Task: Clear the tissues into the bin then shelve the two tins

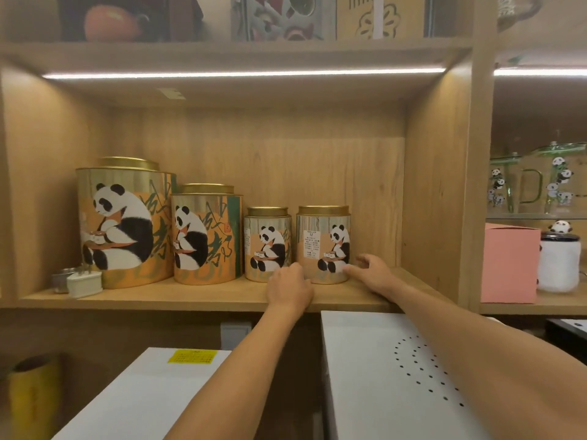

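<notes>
Two small panda tins stand upright side by side on the wooden shelf (203, 296): the left small tin (267, 244) and the slightly larger right small tin (323, 244). My left hand (289, 289) lies at the shelf's front edge with its back towards me, and its fingertips reach the foot of the right small tin from the left. My right hand (371, 271) rests on the shelf just right of that tin, fingers spread, fingertips at its lower right side. Neither hand wraps around a tin. No tissues or bin are in view.
A large panda tin (124, 223) and a medium one (206, 236) stand left of the small tins, with a white plug (84, 282) and a small metal cup (62, 279) at the far left. White boxes (390, 376) sit below. The right bay holds a pink box (508, 262) and glassware (536, 182).
</notes>
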